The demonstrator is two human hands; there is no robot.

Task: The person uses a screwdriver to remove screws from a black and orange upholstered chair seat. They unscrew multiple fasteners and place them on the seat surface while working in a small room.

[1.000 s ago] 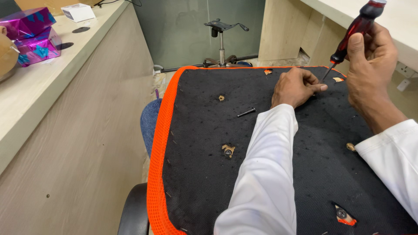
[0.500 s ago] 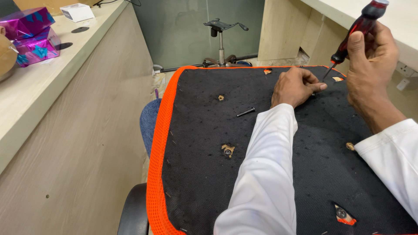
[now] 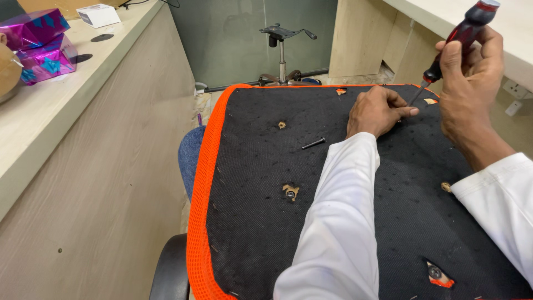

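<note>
Left hand [image 3: 377, 111] hides screwdriver [image 3: 452, 47] tip.

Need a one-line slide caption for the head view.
Right hand drives a screwdriver into an upturned seat; left hand steadies the spot.

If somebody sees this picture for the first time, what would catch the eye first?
The bright orange mesh edge around the black underside of the seat in the middle stands out first. At the upper right, the right hand holds a red-and-black screwdriver tilted down beside the left hand, which rests on the seat. Shiny purple gift boxes sit on the counter, top left.
</note>
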